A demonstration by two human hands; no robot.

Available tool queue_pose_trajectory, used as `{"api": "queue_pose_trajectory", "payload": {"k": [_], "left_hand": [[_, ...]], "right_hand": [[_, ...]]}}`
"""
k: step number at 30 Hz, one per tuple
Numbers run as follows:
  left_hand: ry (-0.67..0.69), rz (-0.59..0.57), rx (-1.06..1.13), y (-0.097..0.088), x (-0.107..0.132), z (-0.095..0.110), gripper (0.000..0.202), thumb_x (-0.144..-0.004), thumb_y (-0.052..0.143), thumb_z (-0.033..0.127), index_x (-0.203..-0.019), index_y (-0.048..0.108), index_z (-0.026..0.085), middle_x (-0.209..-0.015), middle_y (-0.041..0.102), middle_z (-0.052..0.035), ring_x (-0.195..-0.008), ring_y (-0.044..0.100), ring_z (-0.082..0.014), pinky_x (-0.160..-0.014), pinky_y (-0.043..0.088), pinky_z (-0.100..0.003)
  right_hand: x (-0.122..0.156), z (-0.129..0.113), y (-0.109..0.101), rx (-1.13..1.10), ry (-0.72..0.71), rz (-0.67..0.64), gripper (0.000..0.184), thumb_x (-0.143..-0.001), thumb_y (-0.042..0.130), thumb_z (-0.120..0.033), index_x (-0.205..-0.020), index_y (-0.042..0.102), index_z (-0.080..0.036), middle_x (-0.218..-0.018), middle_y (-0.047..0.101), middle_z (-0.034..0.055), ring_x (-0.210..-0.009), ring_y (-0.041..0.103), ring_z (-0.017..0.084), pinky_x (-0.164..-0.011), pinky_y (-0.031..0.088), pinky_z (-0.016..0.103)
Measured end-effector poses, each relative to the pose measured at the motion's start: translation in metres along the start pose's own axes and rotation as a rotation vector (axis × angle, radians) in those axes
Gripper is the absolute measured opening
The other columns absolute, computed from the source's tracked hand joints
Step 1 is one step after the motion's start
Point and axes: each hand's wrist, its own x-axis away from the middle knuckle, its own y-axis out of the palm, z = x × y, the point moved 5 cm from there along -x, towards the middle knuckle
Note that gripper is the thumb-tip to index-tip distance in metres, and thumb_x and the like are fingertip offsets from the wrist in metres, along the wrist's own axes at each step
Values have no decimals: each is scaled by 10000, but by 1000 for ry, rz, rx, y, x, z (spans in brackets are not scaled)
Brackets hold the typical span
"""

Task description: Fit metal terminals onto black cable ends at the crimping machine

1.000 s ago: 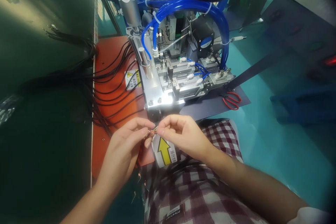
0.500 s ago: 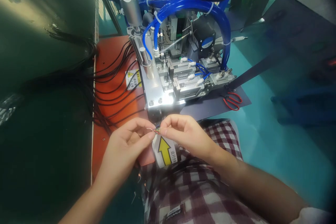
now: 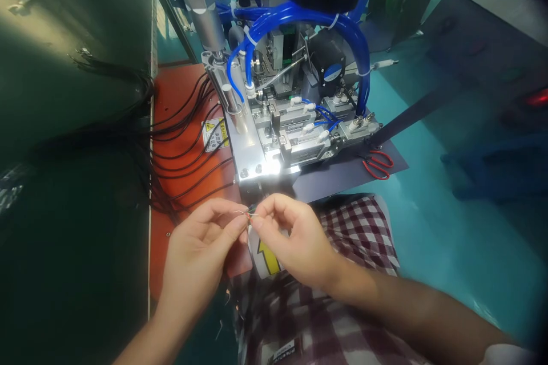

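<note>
Several thin coloured wires (image 3: 249, 216), with red and white strands showing, are pinched between my two hands just in front of the machine. My left hand (image 3: 205, 245) grips them between thumb and forefinger, and a fine pale end sticks out there. Close beside it, my right hand (image 3: 295, 236) is closed with thumb and forefinger on the same wires. The fingertips nearly touch and cover most of the wires. Below my hands lies a white label with a yellow arrow (image 3: 268, 254), partly hidden by my right hand.
The metal machine (image 3: 295, 137) stands ahead, with blue air hoses (image 3: 299, 14) arching over it. Several black cables (image 3: 188, 145) cross the orange plate (image 3: 171, 91) to a dark panel at left. Red-handled pliers (image 3: 379, 164) lie at the right on a grey sheet.
My right hand has moved slightly left and down, covering more of the arrow label. Both hands still pinch the wires. The view has shifted a little.
</note>
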Motion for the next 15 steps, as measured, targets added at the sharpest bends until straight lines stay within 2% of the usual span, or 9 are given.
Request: {"api": "queue_pose_trajectory", "payload": {"k": [3, 5, 8, 10, 13, 15], "left_hand": [[9, 15, 8, 0, 0, 0, 315, -722, 815, 434, -862, 639, 213, -614, 636, 26, -484, 600, -127, -406, 436, -189], [13, 18, -19, -1, 1, 0, 310, -733, 805, 440, -863, 639, 213, -614, 635, 25, -481, 599, -129, -406, 438, -192], [32, 25, -125, -2, 3, 3, 308, -746, 789, 455, -879, 657, 210, -586, 625, 23, -465, 585, -129, -397, 426, -188], [78, 45, -194, -1, 6, 8, 276, -758, 776, 439, -875, 670, 214, -637, 649, 14, -477, 578, -118, -416, 440, -186], [218, 91, -290, 3, 11, 17, 163, -781, 750, 366, -834, 689, 225, -784, 691, -5, -625, 629, -132, -547, 508, -191], [311, 119, -345, 6, 14, 21, 105, -787, 732, 328, -803, 693, 231, -832, 693, -13, -740, 649, -159, -632, 530, -204]], "right_hand": [[0, 0, -1, 56, -5, 5, 99, -860, 602, -214, -764, 590, -193, -669, 606, -35, -595, 517, 102, -597, 421, 244], [0, -5, -5, 163, -68, 27, 104, -867, 589, -207, -764, 583, -192, -677, 589, -32, -598, 519, 104, -589, 413, 244], [2, -22, -13, 458, -320, 94, 111, -866, 573, -161, -757, 583, -180, -681, 566, -30, -598, 502, 102, -606, 380, 259], [6, -34, -13, 696, -523, 124, 135, -884, 560, -154, -753, 591, -171, -664, 559, -30, -574, 464, 103, -606, 342, 282], [12, -45, -11, 1010, -750, 133, 238, -935, 506, -169, -712, 588, -173, -631, 539, -19, -541, 383, 125, -566, 271, 316], [13, -48, -10, 1141, -830, 115, 281, -943, 476, -156, -681, 575, -182, -613, 515, -14, -530, 344, 141, -550, 234, 328]]}}
